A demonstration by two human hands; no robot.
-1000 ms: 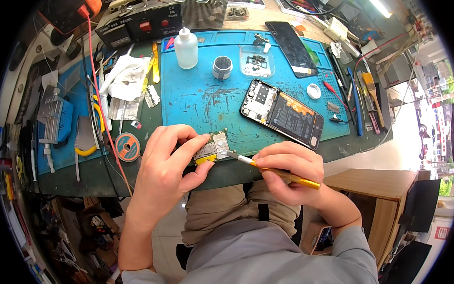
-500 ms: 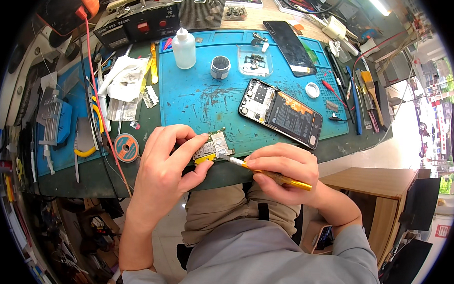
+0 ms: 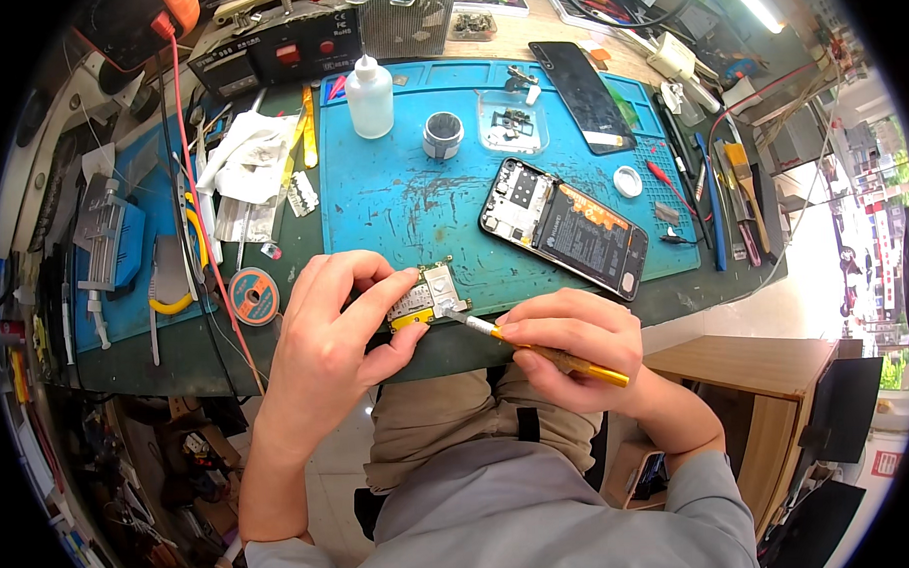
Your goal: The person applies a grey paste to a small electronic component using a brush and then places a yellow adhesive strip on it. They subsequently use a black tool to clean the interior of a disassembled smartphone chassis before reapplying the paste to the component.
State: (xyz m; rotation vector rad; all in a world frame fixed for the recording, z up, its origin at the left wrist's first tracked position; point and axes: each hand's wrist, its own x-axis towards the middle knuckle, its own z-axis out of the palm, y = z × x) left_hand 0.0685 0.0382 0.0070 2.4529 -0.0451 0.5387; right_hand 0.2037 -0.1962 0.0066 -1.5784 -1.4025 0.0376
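Between the thumb and fingers of my left hand (image 3: 341, 323) is a small phone circuit board (image 3: 412, 301), with silver shields and a yellow strip along its near edge. It rests at the front edge of the blue mat. My right hand (image 3: 577, 345) is closed around a slim gold-handled knife (image 3: 557, 358), held like a pen. The flat metal blade tip touches or hovers just over the board's right part, near a patch of pale grey paste. Beyond my right hand lies an opened phone (image 3: 563, 225), its black battery and metal frame exposed.
On the blue mat (image 3: 401, 196) stand a white dropper bottle (image 3: 370, 99), a small open jar (image 3: 442, 136) and a clear parts box (image 3: 512, 122). A black phone panel (image 3: 580, 94) lies farther back. A solder reel (image 3: 254, 297) and crumpled tissue (image 3: 250, 156) are left; brushes (image 3: 744, 179) lie right.
My right hand and the knife have shifted slightly to the right and down, the blade tip moving a little across the board. My left hand keeps the board in place.
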